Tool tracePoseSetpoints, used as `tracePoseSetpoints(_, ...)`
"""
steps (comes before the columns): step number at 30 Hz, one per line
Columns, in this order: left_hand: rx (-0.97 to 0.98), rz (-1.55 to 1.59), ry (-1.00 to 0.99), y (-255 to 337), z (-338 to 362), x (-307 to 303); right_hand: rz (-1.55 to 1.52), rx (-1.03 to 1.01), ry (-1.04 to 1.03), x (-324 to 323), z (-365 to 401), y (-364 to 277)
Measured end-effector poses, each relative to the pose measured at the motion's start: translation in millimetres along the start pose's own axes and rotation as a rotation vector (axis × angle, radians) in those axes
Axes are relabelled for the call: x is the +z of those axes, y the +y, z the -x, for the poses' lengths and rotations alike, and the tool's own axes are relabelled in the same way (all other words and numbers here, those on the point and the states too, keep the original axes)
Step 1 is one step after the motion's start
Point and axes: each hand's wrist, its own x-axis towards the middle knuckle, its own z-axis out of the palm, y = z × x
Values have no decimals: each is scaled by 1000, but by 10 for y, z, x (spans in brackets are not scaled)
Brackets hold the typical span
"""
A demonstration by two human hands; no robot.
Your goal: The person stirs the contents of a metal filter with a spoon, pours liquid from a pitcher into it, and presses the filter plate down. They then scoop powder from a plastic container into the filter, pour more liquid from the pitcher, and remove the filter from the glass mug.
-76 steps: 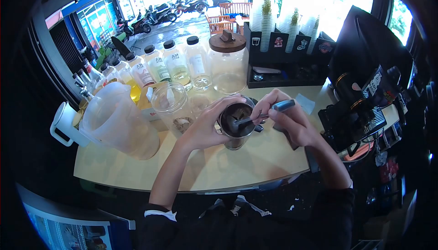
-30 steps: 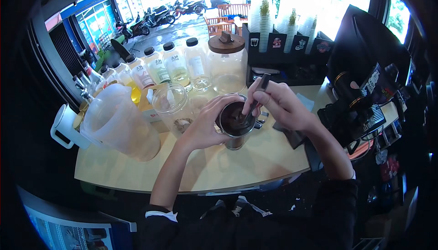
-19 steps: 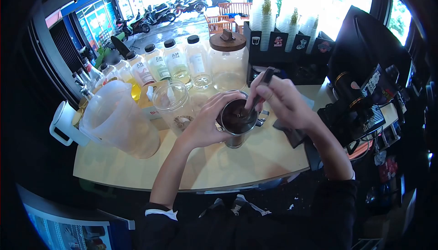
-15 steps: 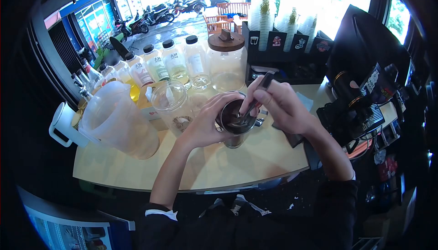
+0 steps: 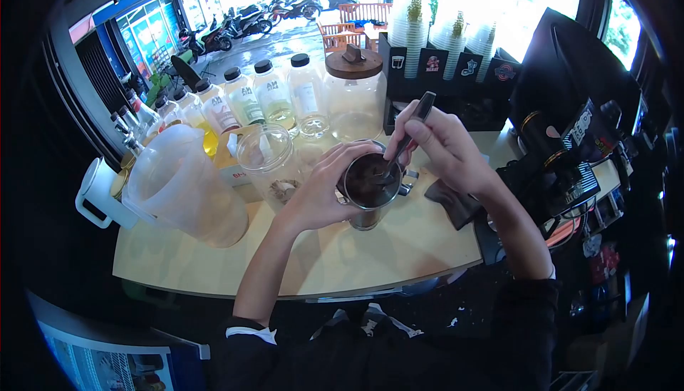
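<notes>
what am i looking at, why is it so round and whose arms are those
No machine here. A person wears one camera on the head, looking forward and down; its wide lens bends the picture into a circle. The two arms are that person's own. The left hand grips the rim of a metal cup with something dark inside, standing on a pale counter. The right hand holds a slim tool whose lower end dips into the cup. Nearby stand a plastic jug, an open glass jar, capped bottles and a wooden-lidded jar.
</notes>
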Motion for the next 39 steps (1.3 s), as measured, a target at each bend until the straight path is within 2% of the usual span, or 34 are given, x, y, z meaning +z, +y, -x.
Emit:
tracePoseSetpoints(2, 9, -10, 3, 28, 0, -16, -23, -21, 37, 14, -18, -9)
tracePoseSetpoints(4, 22, -20, 3, 2, 4, -9, 63, -15, -96, 29, -29, -46)
tracePoseSetpoints(8, 5, 13, -12, 28, 2, -35, 23, -35, 9, 17, -50, -75)
tracePoseSetpoints(10, 17, -25, -6, 13, 10, -28, 151, -16, -111, 32, -37, -72)
tracePoseSetpoints(13, 10, -27, 3, 11, 13, -29, 112, -111, -18, 52, -27, -134)
tracePoseSetpoints(15, -11, 7, 5, 1, 27, -21, 110, -97, -27, 51, -20, -83)
tracePoseSetpoints(18, 56, -172, 31, -53, 16, -18, 169, -65, -127, 66, 17, -62)
tracePoseSetpoints(20, 22, -116, 81, -65, 32, -11, 42, -132, -20, 51, 46, -120)
tracePoseSetpoints(21, 22, -115, 83, -73, 39, -9, 43, -131, -21, 44, 61, -142)
tracePoseSetpoints(23, -19, -92, 100, -83, 42, 3, -182, -68, 106, 14, 90, -182)
tracePoseSetpoints(25, -25, -116, 109, -66, 38, 10, -114, -27, 68, -14, 102, -164)
tracePoseSetpoints(27, -31, -144, 114, -51, 38, 19, 49, -57, -113, 8, 95, -101)
tracePoseSetpoints(29, -29, -138, 123, -40, 29, 38, 55, -58, -120, 12, 114, -107)
tracePoseSetpoints(31, -31, -129, 129, -40, 36, 48, -178, -76, 116, 34, 133, -111)
tracePoseSetpoints(32, -34, -118, 134, -43, 46, 58, -179, -76, 116, 32, 138, -129)
tracePoseSetpoints(34, -79, -141, 152, -106, 83, 93, -383, -63, 263, 23, 149, -179)
tracePoseSetpoints(38, -158, -131, 172, -64, 75, 104, -392, -128, 265, 133, 185, -15)
tracePoseSetpoints(39, -157, -132, 172, -71, 75, 116, -162, -174, 223, 150, 220, 44)
